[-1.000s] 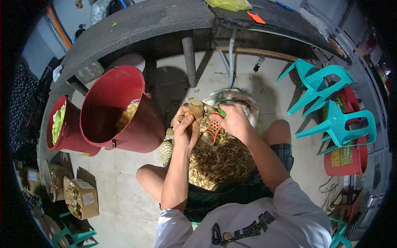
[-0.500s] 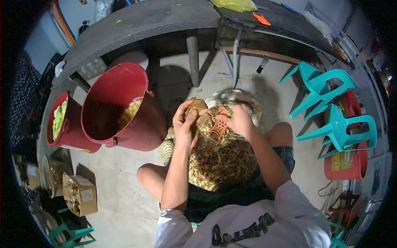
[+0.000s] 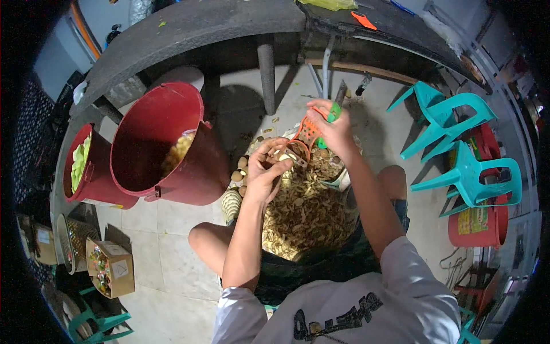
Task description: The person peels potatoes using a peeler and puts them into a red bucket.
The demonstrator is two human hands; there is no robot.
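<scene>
My left hand (image 3: pixel 264 172) is wrapped round a brown potato (image 3: pixel 293 153), which shows a pale peeled patch by the thumb. Closed round an orange peeler (image 3: pixel 307 133), my right hand (image 3: pixel 335 127) keeps its wide end against the potato. In the same hand is a green handle (image 3: pixel 334 112), with a grey blade-like piece pointing away from me. Below both hands, between my legs, lies a large heap of potato peelings (image 3: pixel 309 221). Several unpeeled potatoes (image 3: pixel 239 172) lie left of the heap, and others show just beyond the peeler.
At left stands a big red bucket (image 3: pixel 157 135) with peeled potatoes inside, beside a smaller red bucket (image 3: pixel 94 172) of pale green vegetables. A cardboard box (image 3: pixel 121 272) is nearer. Teal plastic chairs (image 3: pixel 478 178) stand at right, and dark tables (image 3: pixel 212 26) run along the far side.
My right hand has moved up and away from me, tilting the peeler so its wide end now meets the potato. My left hand has turned the potato, and potatoes beyond the heap have come into view.
</scene>
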